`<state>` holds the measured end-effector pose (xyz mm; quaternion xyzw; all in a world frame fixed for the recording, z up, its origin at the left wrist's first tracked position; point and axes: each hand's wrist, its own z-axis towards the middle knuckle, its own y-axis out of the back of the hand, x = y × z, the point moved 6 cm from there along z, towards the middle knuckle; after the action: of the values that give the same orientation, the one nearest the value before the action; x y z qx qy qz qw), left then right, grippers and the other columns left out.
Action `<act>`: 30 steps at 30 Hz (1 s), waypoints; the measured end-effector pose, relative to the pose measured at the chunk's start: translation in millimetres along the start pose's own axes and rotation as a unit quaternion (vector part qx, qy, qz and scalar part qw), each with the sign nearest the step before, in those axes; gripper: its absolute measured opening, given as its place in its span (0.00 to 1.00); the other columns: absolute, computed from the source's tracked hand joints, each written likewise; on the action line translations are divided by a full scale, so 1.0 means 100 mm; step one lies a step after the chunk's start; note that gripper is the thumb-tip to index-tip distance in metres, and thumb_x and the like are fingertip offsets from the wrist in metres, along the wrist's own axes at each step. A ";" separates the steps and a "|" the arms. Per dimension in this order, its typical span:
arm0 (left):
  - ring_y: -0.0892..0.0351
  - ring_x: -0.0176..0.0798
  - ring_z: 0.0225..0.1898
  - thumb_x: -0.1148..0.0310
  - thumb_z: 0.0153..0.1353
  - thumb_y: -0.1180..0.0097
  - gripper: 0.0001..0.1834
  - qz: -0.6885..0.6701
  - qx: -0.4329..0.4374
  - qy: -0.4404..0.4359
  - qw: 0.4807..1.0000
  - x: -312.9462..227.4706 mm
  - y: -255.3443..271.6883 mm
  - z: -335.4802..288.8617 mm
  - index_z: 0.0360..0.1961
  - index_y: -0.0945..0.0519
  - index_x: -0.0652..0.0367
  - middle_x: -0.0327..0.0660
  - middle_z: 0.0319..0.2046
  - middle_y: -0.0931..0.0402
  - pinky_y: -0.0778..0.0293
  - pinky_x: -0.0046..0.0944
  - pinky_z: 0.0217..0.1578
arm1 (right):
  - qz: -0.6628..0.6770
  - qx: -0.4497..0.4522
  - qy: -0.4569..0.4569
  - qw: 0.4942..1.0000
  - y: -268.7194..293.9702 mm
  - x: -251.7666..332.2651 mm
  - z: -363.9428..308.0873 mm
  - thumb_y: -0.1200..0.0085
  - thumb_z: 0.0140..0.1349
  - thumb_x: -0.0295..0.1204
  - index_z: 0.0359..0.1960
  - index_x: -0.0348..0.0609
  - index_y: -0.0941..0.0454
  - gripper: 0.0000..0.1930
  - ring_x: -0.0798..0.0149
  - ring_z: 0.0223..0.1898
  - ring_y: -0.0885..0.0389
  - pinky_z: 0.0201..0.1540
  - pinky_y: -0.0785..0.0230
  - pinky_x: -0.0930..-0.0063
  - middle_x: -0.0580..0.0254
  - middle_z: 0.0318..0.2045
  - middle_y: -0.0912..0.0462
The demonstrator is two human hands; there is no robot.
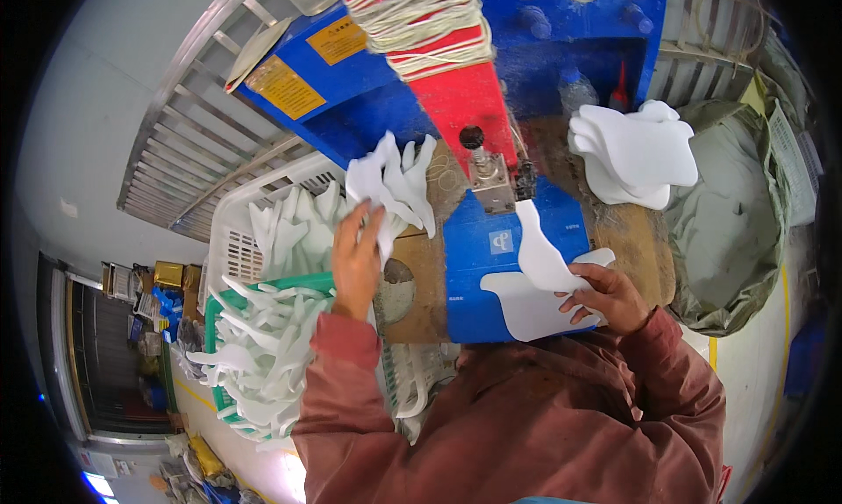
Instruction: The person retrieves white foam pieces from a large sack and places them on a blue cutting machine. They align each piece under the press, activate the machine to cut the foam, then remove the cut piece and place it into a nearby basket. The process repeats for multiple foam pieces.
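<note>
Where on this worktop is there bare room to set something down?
Bare: left part of the blue sheet, beside the white pieces; brown board between the sheet and the grey bag. Crowded: green basket, white basket, and the white stack near that bag.

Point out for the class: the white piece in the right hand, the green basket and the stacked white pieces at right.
White piece (538,251) in the right hand (616,297): head view, on its middle.
Green basket (317,283): head view, on its upper rim.
Stacked white pieces (651,150): head view, on the top piece.
</note>
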<state>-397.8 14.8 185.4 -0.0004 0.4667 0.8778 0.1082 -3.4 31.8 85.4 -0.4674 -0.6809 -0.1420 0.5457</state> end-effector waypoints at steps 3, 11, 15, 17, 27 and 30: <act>0.29 0.63 0.68 0.90 0.55 0.48 0.41 0.037 0.069 0.156 0.985 0.30 -0.39 0.01 0.72 0.25 0.53 0.56 0.73 0.33 0.27 0.50 0.66 | -0.013 0.035 0.004 0.999 -0.01 -0.05 -0.07 0.48 0.75 0.20 0.72 0.34 0.31 0.24 0.60 0.50 0.12 0.48 0.15 0.66 0.50 0.53 0.15; 0.15 0.43 0.56 0.60 0.78 0.43 0.29 -0.659 0.236 0.367 0.613 -0.80 -0.91 -0.84 0.73 0.28 0.62 0.47 0.63 0.20 0.17 0.44 0.51 | -0.066 0.164 -0.053 0.983 -0.11 -0.23 -0.04 0.47 0.77 0.24 0.73 0.34 0.30 0.24 0.65 0.48 0.14 0.50 0.17 0.70 0.52 0.53 0.15; 0.13 0.39 0.51 0.67 0.76 0.40 0.20 -0.700 0.232 0.415 0.533 -1.24 -1.01 -1.15 0.64 0.21 0.62 0.44 0.54 0.15 0.12 0.39 0.43 | -0.219 0.170 0.028 0.960 -0.15 -0.19 -0.01 0.42 0.73 0.27 0.71 0.36 0.28 0.25 0.61 0.50 0.15 0.55 0.20 0.61 0.52 0.52 0.15; 0.12 0.38 0.49 0.69 0.74 0.38 0.17 -0.663 0.225 0.454 0.551 -1.39 -1.08 -1.32 0.60 0.18 0.63 0.43 0.51 0.14 0.11 0.39 0.42 | -0.379 0.116 0.130 0.909 -0.17 -0.10 -0.06 0.38 0.69 0.30 0.68 0.37 0.26 0.27 0.56 0.54 0.16 0.59 0.23 0.56 0.51 0.54 0.16; 0.12 0.37 0.44 0.71 0.74 0.39 0.10 -0.658 0.096 0.540 0.516 -1.54 -1.31 -1.65 0.53 0.15 0.63 0.42 0.47 0.13 0.11 0.39 0.41 | -0.759 -0.092 0.245 0.596 -0.65 0.10 -0.36 0.29 0.55 0.40 0.66 0.47 0.24 0.35 0.42 0.72 0.32 0.75 0.43 0.37 0.47 0.64 0.25; 0.12 0.36 0.44 0.71 0.74 0.38 0.10 -0.681 0.093 0.542 0.483 -1.61 -1.30 -1.63 0.52 0.15 0.64 0.42 0.47 0.13 0.11 0.39 0.41 | -0.696 -0.059 0.278 0.659 -0.70 0.07 -0.32 0.35 0.61 0.36 0.64 0.42 0.23 0.28 0.42 0.68 0.26 0.73 0.38 0.41 0.45 0.61 0.22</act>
<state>-232.0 -79.3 3.6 -0.7837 0.3660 0.3068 0.3972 -39.2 -24.2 125.7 0.1735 -0.6142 -0.6434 0.4227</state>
